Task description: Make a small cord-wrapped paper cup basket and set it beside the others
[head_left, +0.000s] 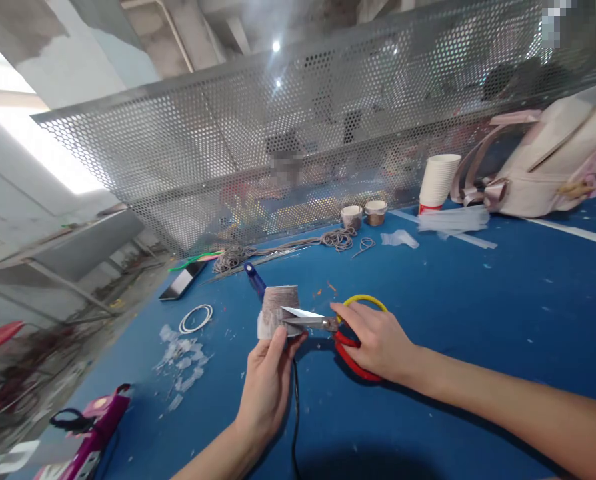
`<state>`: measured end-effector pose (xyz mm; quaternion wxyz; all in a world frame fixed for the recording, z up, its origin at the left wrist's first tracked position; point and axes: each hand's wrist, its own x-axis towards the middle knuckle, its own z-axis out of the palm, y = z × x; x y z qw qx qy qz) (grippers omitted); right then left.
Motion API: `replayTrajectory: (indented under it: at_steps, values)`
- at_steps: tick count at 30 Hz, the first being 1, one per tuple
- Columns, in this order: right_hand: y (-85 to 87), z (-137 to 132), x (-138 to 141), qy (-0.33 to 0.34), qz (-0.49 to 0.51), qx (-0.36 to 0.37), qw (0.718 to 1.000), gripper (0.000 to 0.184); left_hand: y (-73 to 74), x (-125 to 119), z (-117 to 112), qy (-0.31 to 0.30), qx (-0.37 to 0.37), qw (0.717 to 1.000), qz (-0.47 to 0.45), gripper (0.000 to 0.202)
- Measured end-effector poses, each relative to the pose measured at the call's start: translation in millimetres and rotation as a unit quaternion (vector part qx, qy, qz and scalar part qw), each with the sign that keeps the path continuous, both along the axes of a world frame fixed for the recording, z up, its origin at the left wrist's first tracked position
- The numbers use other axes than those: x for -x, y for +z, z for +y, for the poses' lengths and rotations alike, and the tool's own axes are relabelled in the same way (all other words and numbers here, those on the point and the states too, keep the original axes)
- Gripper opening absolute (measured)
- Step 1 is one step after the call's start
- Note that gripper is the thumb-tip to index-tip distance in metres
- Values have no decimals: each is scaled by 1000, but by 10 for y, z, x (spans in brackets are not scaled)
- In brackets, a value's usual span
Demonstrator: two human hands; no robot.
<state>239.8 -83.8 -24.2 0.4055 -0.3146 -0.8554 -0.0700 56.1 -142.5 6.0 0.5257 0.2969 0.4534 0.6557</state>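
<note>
2 bare hands meet at the middle of the head camera's view, over a smooth, deep blue table (478,320). The left hand (267,383) pinches a small wrapped bundle (278,308) between thumb and fingers; it is squarish, grey-brown and ribbed like wound cord, and is held upright just above the table. The right hand (378,343) is closed through the looped handles of the scissors (311,320), 1 handle red and 1 yellow. Their shiny steel blades are slightly parted and lie across the bundle's lower edge.

A thin black cable (295,413) runs down from beneath the left hand. Left of the hands lie a white ring (196,318), clear plastic scraps (183,357) and a dark phone (182,281). Farther back sit coils of grey cord (338,239), 2 small cups (352,217), a stack of white paper cups (437,181) and a pale pink backpack (548,160).

A perforated metal screen (278,133) stands along the table's far edge. Bare concrete ceiling shows above it, with bright daylight at left.
</note>
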Motion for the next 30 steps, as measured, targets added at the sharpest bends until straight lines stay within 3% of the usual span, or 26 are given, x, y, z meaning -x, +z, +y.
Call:
replayTrajectory:
  at_steps: [6, 21, 30]
  values:
    - [21, -16, -15, -5, -38, -22, 999, 38, -32, -26, 17, 7, 3, 1000, 0, 27]
    - [-23, -70, 64, 4, 24, 42, 999, 34, -71, -60, 24, 37, 12, 999, -19, 25]
    - [-35, -81, 51, 12, 45, 34, 998, 34, -74, -43, 31, 41, 7, 999, -34, 21]
